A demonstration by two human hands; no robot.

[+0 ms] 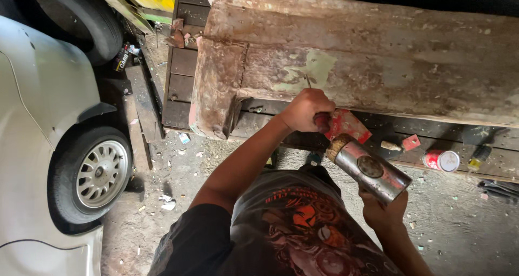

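Note:
My left hand (304, 109) is closed in a fist around a red-handled tool (323, 122). Its thin metal tip (308, 82) pokes up against the long rusty metal panel (378, 54), near a patch of pale green paint. My right hand (385, 210) grips the bottom of a dented metal can (370, 169), which is tilted with its crusted mouth pointing towards the left fist. A red scrap (347, 125) lies just beyond the can, below the panel's edge.
The panel rests on a dark slatted wooden platform (181, 65). A white car (38, 119) with its wheel (100, 173) stands at the left, and a loose tyre (81, 17) lies at top left. A small red and white tin (441, 160) sits on the platform at right. The dirt floor (459, 222) is littered.

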